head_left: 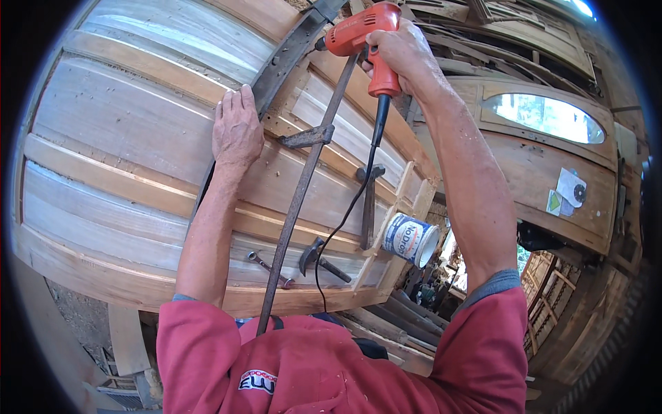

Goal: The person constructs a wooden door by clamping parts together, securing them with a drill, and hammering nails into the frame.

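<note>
My right hand (400,55) grips the handle of a red corded drill (355,29), whose chuck points left at a dark strip (286,58) lying over a wooden panelled door (124,110). Whether a bit touches the strip, I cannot tell. Flat on the strip's edge and the door lies my left hand (236,131), its fingers stretched out and holding nothing. A long metal bar clamp (296,193) slants across the door between my arms, its jaw (308,136) near the strip. The drill's black cord (352,207) hangs down over the door.
On the door lie a claw hammer (324,259), a second hammer (369,203) and a wrench (270,269). A white and blue bucket (411,239) sits by its right edge. Another door with an oval opening (545,117) stands at right; stacked boards (476,52) fill the back.
</note>
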A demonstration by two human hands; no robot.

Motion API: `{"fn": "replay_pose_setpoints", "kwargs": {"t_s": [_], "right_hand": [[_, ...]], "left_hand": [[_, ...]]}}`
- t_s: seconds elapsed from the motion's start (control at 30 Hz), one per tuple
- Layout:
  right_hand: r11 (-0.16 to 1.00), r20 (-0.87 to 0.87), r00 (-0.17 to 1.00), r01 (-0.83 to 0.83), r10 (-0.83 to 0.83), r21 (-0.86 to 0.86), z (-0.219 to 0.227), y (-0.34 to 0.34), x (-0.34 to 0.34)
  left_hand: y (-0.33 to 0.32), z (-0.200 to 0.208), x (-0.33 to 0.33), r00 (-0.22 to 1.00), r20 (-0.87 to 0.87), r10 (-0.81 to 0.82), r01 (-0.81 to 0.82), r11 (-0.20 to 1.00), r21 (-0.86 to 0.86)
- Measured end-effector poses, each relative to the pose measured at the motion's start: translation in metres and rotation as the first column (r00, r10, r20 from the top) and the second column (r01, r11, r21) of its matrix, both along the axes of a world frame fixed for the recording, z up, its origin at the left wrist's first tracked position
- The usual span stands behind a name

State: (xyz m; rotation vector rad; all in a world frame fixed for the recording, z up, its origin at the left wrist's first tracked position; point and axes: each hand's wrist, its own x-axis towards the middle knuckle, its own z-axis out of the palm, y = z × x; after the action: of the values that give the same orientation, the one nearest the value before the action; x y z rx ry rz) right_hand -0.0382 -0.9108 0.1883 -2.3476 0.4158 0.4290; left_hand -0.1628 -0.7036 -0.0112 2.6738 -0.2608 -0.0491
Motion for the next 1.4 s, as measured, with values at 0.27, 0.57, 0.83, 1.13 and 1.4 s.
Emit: {"fn": "replay_pose_setpoints", "kwargs": {"t_s": [0.27,0.57,0.83,1.13,1.4], "right_hand": [[0.988,0.008,0.991,0.134,-0.135,0.075,0.005,-0.002,-0.003],[0.987,0.100,0.983,0.158,-0.157,-0.006,0.006,-0.003,0.006],[0.958,0.091,0.995,-0.003,0.030,-0.286,-0.003,-0.012,0.009],[0.991,0.120,0.984,-0.133,0.131,0.009,-0.010,-0.018,0.015],[0.782,0.090,0.804,-0.537,0.588,-0.316,-0.057,-0.076,0.044]], "left_hand": [[-0.001,0.000,-0.003,1.000,0.001,0.008,-0.008,1.000,-0.015],[-0.004,0.009,-0.001,1.000,-0.010,0.004,-0.005,0.999,-0.047],[-0.002,0.012,-0.003,0.998,-0.064,0.001,0.001,0.999,0.041],[-0.001,0.010,-0.002,0.994,-0.105,0.020,-0.025,0.999,-0.041],[-0.010,0.010,-0.004,0.995,-0.102,0.009,-0.014,0.999,-0.052]]}}
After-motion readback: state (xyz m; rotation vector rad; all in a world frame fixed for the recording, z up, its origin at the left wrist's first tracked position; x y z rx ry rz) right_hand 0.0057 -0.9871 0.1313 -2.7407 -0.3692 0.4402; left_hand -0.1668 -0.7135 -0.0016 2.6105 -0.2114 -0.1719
